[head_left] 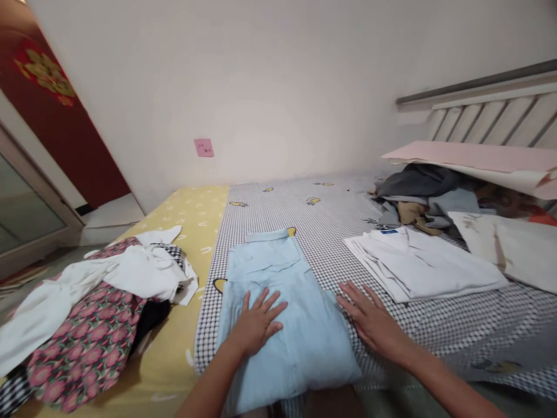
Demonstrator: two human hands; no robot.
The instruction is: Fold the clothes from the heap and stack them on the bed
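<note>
A light blue garment [300, 313], folded into a long shape, lies on the checked sheet at the centre of the head view, its collar end toward the wall. My left hand [257, 322] rests on its left part with the fingers spread. Just beyond the garment's right edge, my right hand [374, 319] is over the checked sheet, fingers apart and holding nothing. Farther right lies a folded white shirt [430, 261] with a blue label at its collar.
White clothes [139, 270] and a pink floral garment [89, 342] are heaped on the yellow sheet [174, 360] at left. Dark and grey clothes [420, 183] lie under a pink sheet [474, 155] near the bed rail [478, 84]. The wall [282, 87] borders the bed's far side.
</note>
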